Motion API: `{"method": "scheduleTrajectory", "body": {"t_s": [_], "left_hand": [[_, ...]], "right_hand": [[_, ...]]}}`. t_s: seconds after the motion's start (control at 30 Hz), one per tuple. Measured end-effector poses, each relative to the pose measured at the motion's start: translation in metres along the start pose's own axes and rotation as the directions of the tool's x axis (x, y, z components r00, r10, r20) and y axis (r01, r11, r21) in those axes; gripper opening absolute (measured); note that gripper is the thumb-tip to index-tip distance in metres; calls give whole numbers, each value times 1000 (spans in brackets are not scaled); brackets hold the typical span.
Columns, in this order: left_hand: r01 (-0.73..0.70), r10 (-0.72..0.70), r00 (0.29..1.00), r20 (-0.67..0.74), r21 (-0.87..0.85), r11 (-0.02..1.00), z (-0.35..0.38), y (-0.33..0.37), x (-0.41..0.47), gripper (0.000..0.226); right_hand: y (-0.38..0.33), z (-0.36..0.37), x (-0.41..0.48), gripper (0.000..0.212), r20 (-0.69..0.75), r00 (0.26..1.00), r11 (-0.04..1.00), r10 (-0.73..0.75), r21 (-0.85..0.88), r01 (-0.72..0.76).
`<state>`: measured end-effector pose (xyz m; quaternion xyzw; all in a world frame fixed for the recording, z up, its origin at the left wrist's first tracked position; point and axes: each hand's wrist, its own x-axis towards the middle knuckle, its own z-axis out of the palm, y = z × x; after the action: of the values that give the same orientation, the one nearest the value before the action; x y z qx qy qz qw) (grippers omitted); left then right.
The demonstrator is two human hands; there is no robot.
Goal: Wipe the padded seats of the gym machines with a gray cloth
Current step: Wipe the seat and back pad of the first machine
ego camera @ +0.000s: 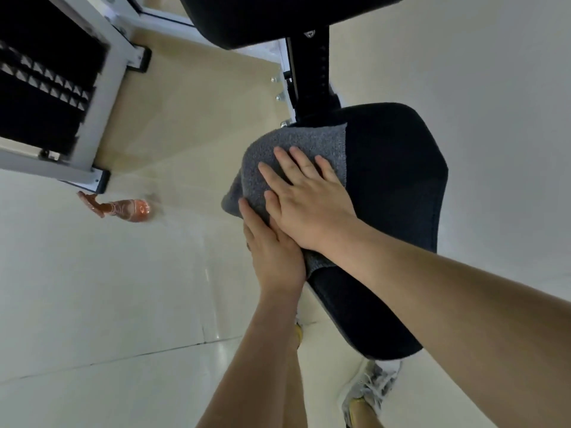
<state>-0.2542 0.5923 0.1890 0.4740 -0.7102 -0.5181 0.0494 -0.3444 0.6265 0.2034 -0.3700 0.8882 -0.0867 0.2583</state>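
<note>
Gray cloth lies on the padded seat's left far part, draping over its left edge. Right hand is flat, fingers spread, pressing the cloth. Left hand is touching it at the seat's left edge, fingers partly hidden, grip unclear. Seat's long axis runs away from the person. Bare padding lies right of the hands, right hand nearer.

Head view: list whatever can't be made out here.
Seat beneath gray cloth: covered by cloth and hands.
Left hand: fingers mostly under right hand.
Upper pad: cut by top edge.
Orange bottle on floor: blurred, no detail.
</note>
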Motion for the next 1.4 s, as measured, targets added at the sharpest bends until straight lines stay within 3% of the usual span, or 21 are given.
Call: {"method": "scheduleTrajectory", "body": {"t_s": [0.07,0.43,0.57,0.63,0.7,0.8,0.93,1.27,1.4], "left_hand": [[40,-40,999,1,-96,995,8,-9,-27,66],[-9,15,997,78,-80,997,27,-3,-169,64],[-110,32,963,268,282,953,20,-7,-216,74],[-327,153,927,341,541,775,10,-13,-220,63],[-408,171,906,386,694,593,5,-18,-206,63],[-463,259,886,384,726,509,-1,-13,-172,60],[-626,278,780,561,711,320,1,4,-121,60],[-736,243,674,698,602,310,51,55,12,64],[-782,273,620,736,550,294,80,73,66,60]], "right_hand": [[5,0,-27,54,10,1000,1000,-23,-11,23],[35,8,-170,60,-100,994,997,53,-46,-58],[39,15,-220,65,-106,986,985,127,-105,-138],[37,18,-226,68,-109,983,979,151,-120,-164],[34,18,-216,72,-106,977,977,184,-89,-194],[37,14,-190,75,-113,964,969,240,-29,-245],[53,7,-150,72,-91,948,951,305,-12,-308],[111,-19,-38,70,-137,899,907,417,2,-421],[136,-33,10,61,-144,876,888,460,100,-449]]}}
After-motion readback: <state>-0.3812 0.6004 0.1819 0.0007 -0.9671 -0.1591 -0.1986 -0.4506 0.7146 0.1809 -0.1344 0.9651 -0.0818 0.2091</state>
